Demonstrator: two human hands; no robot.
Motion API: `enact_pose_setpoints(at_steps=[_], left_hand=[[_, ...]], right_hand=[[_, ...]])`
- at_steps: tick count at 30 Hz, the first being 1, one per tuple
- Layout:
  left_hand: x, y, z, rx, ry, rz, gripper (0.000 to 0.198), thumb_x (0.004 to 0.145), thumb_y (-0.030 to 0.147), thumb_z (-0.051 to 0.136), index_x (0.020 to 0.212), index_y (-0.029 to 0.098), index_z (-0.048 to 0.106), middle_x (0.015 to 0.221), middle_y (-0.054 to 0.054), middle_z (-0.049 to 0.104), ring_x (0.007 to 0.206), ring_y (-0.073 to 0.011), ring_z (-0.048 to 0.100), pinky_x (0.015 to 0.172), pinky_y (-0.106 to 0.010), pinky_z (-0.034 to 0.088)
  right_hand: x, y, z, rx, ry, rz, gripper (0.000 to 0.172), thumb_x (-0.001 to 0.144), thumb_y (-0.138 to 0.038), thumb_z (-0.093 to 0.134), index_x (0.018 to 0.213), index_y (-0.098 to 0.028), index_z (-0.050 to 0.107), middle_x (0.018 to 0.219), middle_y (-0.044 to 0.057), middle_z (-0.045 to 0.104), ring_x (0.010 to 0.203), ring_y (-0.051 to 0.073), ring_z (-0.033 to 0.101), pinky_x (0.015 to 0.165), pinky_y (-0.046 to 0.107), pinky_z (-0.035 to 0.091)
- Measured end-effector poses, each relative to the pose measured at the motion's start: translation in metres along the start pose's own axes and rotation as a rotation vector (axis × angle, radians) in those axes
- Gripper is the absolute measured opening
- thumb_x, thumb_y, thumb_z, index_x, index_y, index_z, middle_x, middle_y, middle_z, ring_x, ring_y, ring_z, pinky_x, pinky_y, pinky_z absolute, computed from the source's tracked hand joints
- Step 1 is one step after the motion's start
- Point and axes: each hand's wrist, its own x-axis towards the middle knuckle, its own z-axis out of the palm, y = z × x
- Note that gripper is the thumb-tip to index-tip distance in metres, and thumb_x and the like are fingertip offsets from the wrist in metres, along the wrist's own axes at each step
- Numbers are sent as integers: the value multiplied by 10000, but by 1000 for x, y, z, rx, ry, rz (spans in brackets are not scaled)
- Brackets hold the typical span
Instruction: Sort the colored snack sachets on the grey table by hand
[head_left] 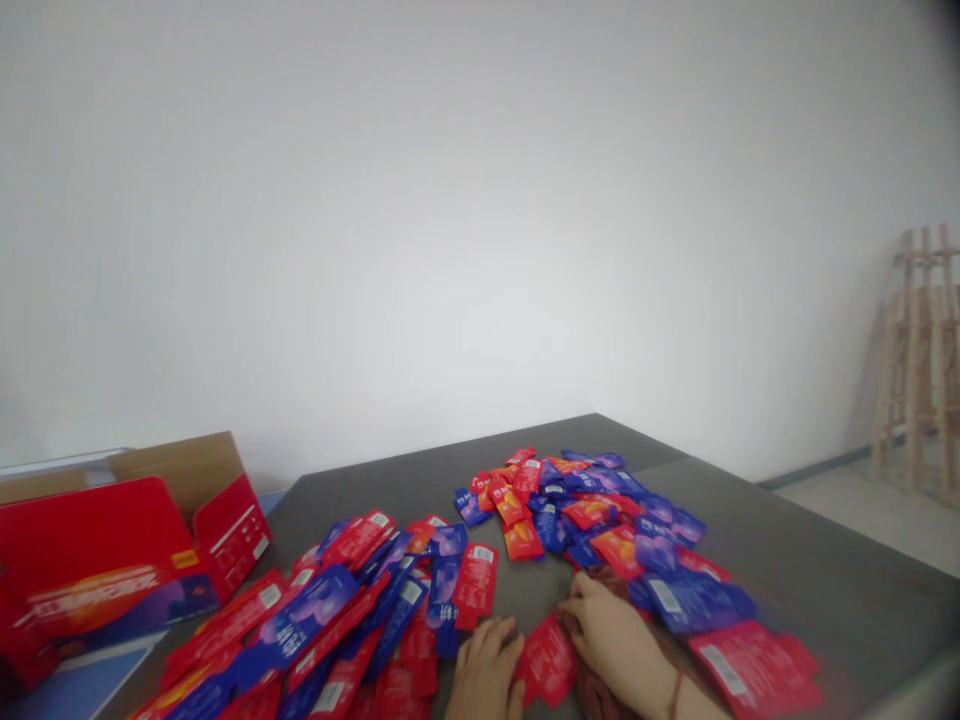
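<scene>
Far out to the left of your left hand, a red cardboard box stands open at the edge of the grey table. Just left of that hand, red and blue sachets lie heaped. Your left hand rests palm down, fingers loosely together, gripping nothing. Between your two hands lies a red sachet, touching both. Your right hand rests curled on something brownish; whether it pinches, you cannot tell. Beyond it, another pile of sachets spreads.

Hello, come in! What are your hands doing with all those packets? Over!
Left hand resting beside red packet. Right hand touching it, grip unclear. Packet piles all around on table. Over.
</scene>
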Motion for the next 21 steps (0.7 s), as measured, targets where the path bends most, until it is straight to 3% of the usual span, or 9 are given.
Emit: enact_pose_setpoints(at_steps=[5, 8, 11, 15, 18, 21], left_hand=[[-4, 17, -18, 52, -53, -43, 634, 736, 91, 495, 1358, 187, 568, 1490, -98, 473, 1400, -277, 378, 1140, -447, 314], [-3, 17, -16, 54, -66, -65, 640, 728, 92, 501, 1358, 183, 570, 1499, -100, 462, 1406, -276, 370, 1147, -438, 303], [2, 3, -4, 26, -74, -56, 642, 736, 106, 524, 1369, 203, 561, 1503, -101, 457, 1412, -292, 356, 1143, -449, 306], [9, -22, 17, -34, -15, 18, 562, 800, 200, 568, 1359, 259, 569, 1488, -85, 481, 1396, -307, 381, 1119, -473, 342], [13, -33, 31, 1, 29, 60, 530, 819, 239, 609, 1346, 289, 576, 1470, -73, 503, 1370, -311, 422, 1085, -478, 392], [16, -36, 47, 112, 182, 61, 500, 795, 166, 641, 1266, 333, 629, 1385, -38, 590, 1277, -285, 536, 1010, -431, 476]], right_hand=[[5, -36, 8, -35, -61, -127, 206, 836, -137, 544, 854, -227, 729, 1002, 56, 663, 941, 220, 613, 754, 302, 422], [-8, -36, 18, -23, -75, -202, 186, 822, -159, 579, 881, -255, 727, 1007, 37, 666, 919, 211, 618, 735, 287, 431], [-20, -15, 22, -4, -100, -228, 196, 772, -148, 618, 864, -283, 727, 1006, 22, 669, 896, 200, 629, 729, 271, 439], [-14, 7, 19, -24, -33, -72, 283, 813, -107, 539, 910, -283, 738, 1051, 53, 669, 935, 215, 635, 771, 291, 445], [1, 0, 21, -46, 8, -11, 282, 822, -94, 503, 866, -244, 738, 1036, 82, 662, 941, 233, 630, 772, 312, 439], [8, -16, 35, -16, -89, -105, 243, 760, -91, 549, 830, -245, 723, 1008, 60, 657, 907, 225, 627, 726, 299, 425]])
